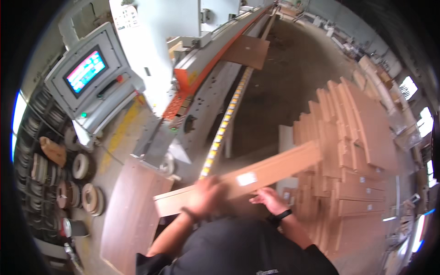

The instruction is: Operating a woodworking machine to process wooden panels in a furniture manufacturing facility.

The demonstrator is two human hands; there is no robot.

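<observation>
Though narrow, board point(279, 164) aslant toward stack point(329, 137)

Left hand point(208, 196) gripping long brown board point(285, 166); right hand point(271, 201) at its lower edge.

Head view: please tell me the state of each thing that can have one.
Long board, slanted, label up.
Left hand, on long board, blurred.
Right hand, at long board's near edge, contact unclear.
Screen, lit.
Board on machine, lying flat.
Boards at right, stacked unevenly.
</observation>
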